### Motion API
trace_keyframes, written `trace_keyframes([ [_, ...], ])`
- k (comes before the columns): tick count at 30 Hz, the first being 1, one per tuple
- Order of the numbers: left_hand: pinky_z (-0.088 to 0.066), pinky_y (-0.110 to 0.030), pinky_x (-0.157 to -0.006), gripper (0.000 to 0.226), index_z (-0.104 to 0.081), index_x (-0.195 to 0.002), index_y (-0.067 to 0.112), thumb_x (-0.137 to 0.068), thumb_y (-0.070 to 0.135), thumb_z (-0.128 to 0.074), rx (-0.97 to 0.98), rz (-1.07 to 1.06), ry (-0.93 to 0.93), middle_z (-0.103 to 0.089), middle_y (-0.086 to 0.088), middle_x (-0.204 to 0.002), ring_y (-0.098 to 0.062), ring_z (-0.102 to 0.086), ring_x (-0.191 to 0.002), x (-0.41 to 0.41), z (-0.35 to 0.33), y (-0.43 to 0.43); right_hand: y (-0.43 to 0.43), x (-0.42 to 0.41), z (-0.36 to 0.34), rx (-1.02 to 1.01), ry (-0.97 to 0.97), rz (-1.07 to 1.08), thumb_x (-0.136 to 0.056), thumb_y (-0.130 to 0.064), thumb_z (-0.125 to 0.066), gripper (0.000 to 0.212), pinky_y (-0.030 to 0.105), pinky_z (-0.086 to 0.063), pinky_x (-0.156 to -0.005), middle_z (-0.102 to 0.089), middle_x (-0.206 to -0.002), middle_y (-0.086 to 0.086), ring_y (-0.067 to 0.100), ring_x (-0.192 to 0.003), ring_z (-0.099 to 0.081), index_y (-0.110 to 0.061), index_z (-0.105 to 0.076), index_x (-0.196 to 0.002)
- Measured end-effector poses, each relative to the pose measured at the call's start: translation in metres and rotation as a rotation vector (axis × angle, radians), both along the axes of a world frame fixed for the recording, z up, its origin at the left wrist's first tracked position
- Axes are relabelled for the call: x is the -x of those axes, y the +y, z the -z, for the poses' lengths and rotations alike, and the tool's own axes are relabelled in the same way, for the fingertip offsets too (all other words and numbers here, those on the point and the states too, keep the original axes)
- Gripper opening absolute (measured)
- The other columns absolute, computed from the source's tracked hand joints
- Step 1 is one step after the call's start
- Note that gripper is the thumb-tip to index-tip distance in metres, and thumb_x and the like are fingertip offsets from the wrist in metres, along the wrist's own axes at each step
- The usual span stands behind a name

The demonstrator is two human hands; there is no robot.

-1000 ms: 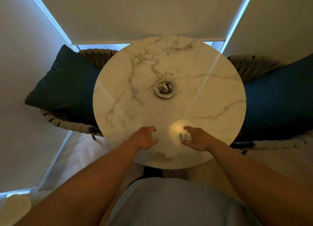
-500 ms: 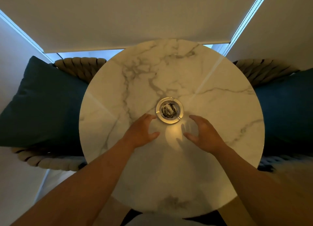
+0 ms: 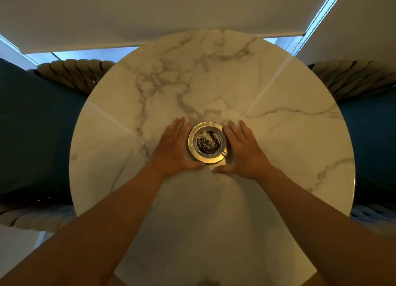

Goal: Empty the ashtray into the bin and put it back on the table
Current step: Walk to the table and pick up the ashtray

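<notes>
Looking straight down at a round marble table (image 3: 278,157) with grey veins, and the ashtray (image 3: 207,145) is sitting pretty much dead centre on it. It's a shiny metal one with a wide flat rim and little notches in it, and the bowl is full of dark ash with some pale specks mixed in.

Both hands are flat-ish on the tabletop, one each side of it. Left hand (image 3: 174,149) is on the left of the ashtray, fingers straight and pointing to the far side, thumb reaching across along the near edge. Right hand (image 3: 243,149) mirrors it on the right, thumb coming in from the near side too. The two thumb tips are close to each other just near of the rim but not meeting. Fingers are spread open and cupping around it rather than clamped. Whether the palms actually touch the rim I honestly can't tell; looks right up against it.

Off to the left and right of the table there are dark teal cushions (image 3: 36,122) on chairs with chunky woven rope backs (image 3: 72,73). Pale roller blind (image 3: 150,13) along the far side.
</notes>
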State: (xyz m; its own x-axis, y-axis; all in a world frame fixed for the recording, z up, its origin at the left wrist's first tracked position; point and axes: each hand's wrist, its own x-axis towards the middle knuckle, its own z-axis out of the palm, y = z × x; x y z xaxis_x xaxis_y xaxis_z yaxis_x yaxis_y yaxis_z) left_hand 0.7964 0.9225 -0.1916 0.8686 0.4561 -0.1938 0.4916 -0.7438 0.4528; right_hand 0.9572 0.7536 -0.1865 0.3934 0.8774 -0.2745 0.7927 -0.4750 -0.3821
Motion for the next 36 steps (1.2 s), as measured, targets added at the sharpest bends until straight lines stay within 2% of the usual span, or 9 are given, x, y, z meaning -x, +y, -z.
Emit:
trace_keyframes([
  [11, -0.019, -0.043, -0.122, 0.121, -0.022, -0.148, 0.023, -0.052, 0.08, -0.069, -0.001, 0.037, -0.118, -0.03, -0.014, -0.16, -0.03, -0.018, -0.151, -0.007, 0.017, 0.005, 0.012, -0.005, 0.007, -0.092, 0.032, 0.032, -0.054, -0.074, -0.075, 0.13, 0.054, -0.017, -0.121, -0.018, -0.163, 0.012, 0.034, -0.152, 0.001, -0.007, -0.023, -0.152],
  [16, -0.022, -0.04, -0.121, 0.121, -0.035, -0.147, 0.01, -0.052, 0.068, -0.083, 0.039, 0.067, -0.208, -0.039, -0.015, -0.154, -0.027, -0.023, -0.149, -0.003, 0.019, 0.003, 0.009, -0.004, 0.003, -0.156, 0.145, 0.056, -0.05, -0.068, -0.083, 0.129, 0.043, -0.017, -0.123, -0.026, -0.16, 0.006, 0.027, -0.152, -0.003, -0.01, -0.026, -0.151],
  [18, -0.025, -0.038, -0.121, 0.118, -0.035, -0.147, 0.013, -0.052, 0.06, -0.088, 0.098, 0.073, -0.273, -0.039, -0.004, -0.155, -0.014, -0.023, -0.148, 0.002, 0.011, 0.002, 0.005, -0.001, -0.006, -0.197, 0.255, 0.094, -0.049, -0.062, -0.088, 0.128, 0.04, -0.023, -0.121, -0.034, -0.156, 0.002, 0.023, -0.15, -0.015, -0.013, -0.027, -0.15],
  [21, -0.028, -0.015, -0.114, 0.107, -0.031, -0.144, 0.037, -0.056, 0.058, -0.087, 0.258, 0.069, -0.392, -0.029, 0.037, -0.147, 0.015, -0.024, -0.139, 0.009, -0.018, -0.004, -0.003, 0.01, -0.027, -0.279, 0.361, 0.157, -0.045, -0.054, -0.094, 0.122, 0.027, -0.037, -0.11, -0.047, -0.144, -0.006, 0.012, -0.134, -0.043, -0.017, -0.035, -0.146],
  [24, -0.036, -0.006, -0.101, 0.106, -0.034, -0.142, 0.044, -0.054, 0.05, -0.093, 0.43, 0.004, -0.407, -0.047, 0.03, -0.139, 0.007, -0.047, -0.13, 0.025, -0.045, -0.016, -0.016, 0.027, -0.054, -0.368, 0.474, 0.224, -0.041, -0.059, -0.091, 0.119, 0.011, -0.038, -0.102, -0.047, -0.135, -0.026, -0.011, -0.123, -0.045, -0.029, -0.037, -0.143],
  [26, -0.04, -0.012, -0.103, 0.11, -0.036, -0.144, 0.036, -0.052, 0.047, -0.095, 0.46, -0.012, -0.39, -0.05, 0.024, -0.14, 0.001, -0.05, -0.131, 0.038, -0.058, -0.023, -0.026, 0.038, -0.069, -0.377, 0.517, 0.236, -0.041, -0.062, -0.089, 0.122, 0.012, -0.039, -0.103, -0.05, -0.139, -0.02, -0.008, -0.126, -0.047, -0.023, -0.037, -0.145],
  [29, -0.04, -0.012, -0.103, 0.113, -0.037, -0.146, 0.023, -0.052, 0.04, -0.097, 0.497, 0.013, -0.413, -0.052, 0.019, -0.141, -0.003, -0.051, -0.132, 0.055, -0.077, -0.033, -0.04, 0.053, -0.089, -0.383, 0.532, 0.223, -0.042, -0.048, -0.095, 0.124, 0.011, -0.039, -0.103, -0.052, -0.141, -0.011, -0.005, -0.128, -0.047, -0.017, -0.037, -0.147],
  [32, -0.04, -0.012, -0.104, 0.115, -0.036, -0.147, 0.022, -0.052, 0.042, -0.097, 0.497, 0.015, -0.416, -0.051, 0.019, -0.142, -0.005, -0.051, -0.132, 0.07, -0.096, -0.044, -0.05, 0.065, -0.108, -0.387, 0.539, 0.198, -0.043, -0.046, -0.096, 0.124, 0.007, -0.037, -0.102, -0.05, -0.142, -0.016, -0.008, -0.129, -0.045, -0.02, -0.035, -0.148],
  [36, -0.043, -0.023, -0.108, 0.115, -0.035, -0.147, 0.025, -0.052, 0.047, -0.095, 0.47, 0.002, -0.426, -0.051, 0.015, -0.144, -0.007, -0.05, -0.134, 0.082, -0.119, -0.048, -0.053, 0.076, -0.134, -0.398, 0.52, 0.199, -0.043, -0.055, -0.092, 0.124, 0.007, -0.036, -0.103, -0.047, -0.143, -0.022, -0.009, -0.13, -0.043, -0.028, -0.032, -0.148],
])
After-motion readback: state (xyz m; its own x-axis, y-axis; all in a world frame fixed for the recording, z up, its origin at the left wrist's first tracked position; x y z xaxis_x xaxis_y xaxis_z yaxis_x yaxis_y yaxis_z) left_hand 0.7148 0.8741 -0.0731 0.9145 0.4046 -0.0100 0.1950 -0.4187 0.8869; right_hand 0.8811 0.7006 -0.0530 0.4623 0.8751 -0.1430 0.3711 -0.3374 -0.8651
